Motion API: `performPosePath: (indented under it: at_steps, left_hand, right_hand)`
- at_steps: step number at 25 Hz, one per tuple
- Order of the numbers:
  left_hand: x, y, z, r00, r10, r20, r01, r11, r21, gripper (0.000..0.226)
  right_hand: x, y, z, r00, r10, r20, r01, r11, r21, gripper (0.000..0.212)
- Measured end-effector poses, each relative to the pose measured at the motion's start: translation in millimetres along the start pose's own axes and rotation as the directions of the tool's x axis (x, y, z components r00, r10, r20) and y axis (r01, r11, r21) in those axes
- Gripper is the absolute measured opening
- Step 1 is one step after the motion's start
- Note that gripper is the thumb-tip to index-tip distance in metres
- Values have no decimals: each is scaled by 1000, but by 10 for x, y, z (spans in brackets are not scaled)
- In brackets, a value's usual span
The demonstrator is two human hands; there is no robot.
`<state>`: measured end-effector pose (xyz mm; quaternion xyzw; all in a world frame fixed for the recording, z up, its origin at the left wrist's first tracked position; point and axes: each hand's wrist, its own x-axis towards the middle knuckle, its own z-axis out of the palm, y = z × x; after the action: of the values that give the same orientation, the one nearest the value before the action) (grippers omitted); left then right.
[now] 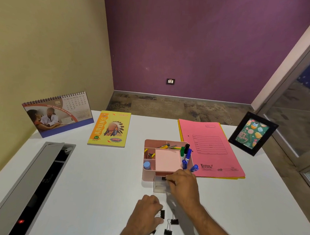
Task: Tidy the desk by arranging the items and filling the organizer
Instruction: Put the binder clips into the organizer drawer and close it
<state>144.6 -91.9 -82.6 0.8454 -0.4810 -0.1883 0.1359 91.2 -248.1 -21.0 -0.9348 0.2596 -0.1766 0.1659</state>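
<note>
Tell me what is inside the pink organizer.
The organizer holds pink sticky notes, markers, pencils, a blue-capped bottle and small clips. The right hand hides its drawer's contents.

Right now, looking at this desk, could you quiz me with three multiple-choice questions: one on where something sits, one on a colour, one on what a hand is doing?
1. Where does the desk calendar stand?
A. Far left of the desk
B. On the pink folder
C. Inside the organizer

2. What colour is the sticky-note pad in the organizer?
A. Green
B. Pink
C. Blue

3. What is the left hand doing?
A. Lying flat on the notebook
B. Lifting the photo frame
C. Pinching a black binder clip

Answers:
1. A, it stands by the beige wall, left of the yellow notebook.
2. B, the pad is pale pink like its tray.
3. C, its fingers close on a clip near the desk's front edge, with other clips beside it.
</note>
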Motion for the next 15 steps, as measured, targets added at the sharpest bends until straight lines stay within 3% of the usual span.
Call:
performPosePath:
  at_steps: [6, 8, 11, 15]
  left_hand:
    - [-20, 29, 0, 999, -25, -40, 25, 1000, 10, 35]
    - [-27, 38, -8, 998, -28, -61, 31, 999, 42, 33]
    - [-45, 24, -12, 989, -11, -149, 13, 1000, 15, 36]
    - [-44, 37, -61, 932, 42, -359, -89, 989, -116, 31]
  right_hand:
    - [42, 1, 46, 992, -41, 122, 55, 992, -116, 17]
    - [-18, 6, -5, 994, -84, 72, 91, 991, -100, 22]
    - [-186, 10, -45, 999, 3, -33, 3, 986, 164, 24]
    - [-425, 42, -65, 998, 69, -2, -63, 933, 353, 26]
